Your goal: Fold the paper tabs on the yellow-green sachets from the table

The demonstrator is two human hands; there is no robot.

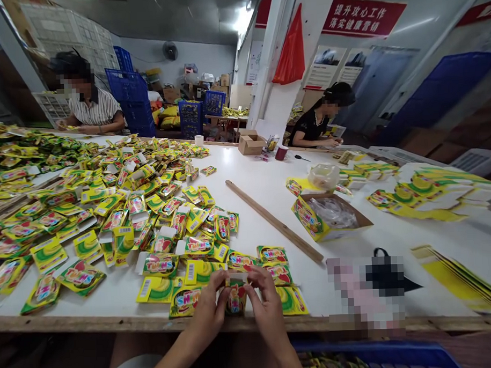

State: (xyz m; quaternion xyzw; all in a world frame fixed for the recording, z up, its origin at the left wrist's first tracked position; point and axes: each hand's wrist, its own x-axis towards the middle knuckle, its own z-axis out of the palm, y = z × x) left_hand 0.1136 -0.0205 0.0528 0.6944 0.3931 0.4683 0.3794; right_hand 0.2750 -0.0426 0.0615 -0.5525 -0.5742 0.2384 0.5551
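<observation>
Near the table's front edge, a small yellow and green candy box [235, 298] stands between my two hands, its white flap at the top. My left hand [211, 300] grips its left side with fingers curled and thumb on the front. On the other side my right hand [266, 300] pinches the box near the flap. More boxes lie close by: one [184, 302] beside my left hand, one [292, 300] to the right of my right hand, and several just behind. Whether the flap is tucked in I cannot tell.
A big heap of similar boxes [121, 210] covers the table's left. A wooden strip [274, 220] lies across the middle. An open carton [331, 216] with plastic bags and flat box sheets [423, 194] sit right. A blue crate [380, 356] is below the edge. Two people work across the table.
</observation>
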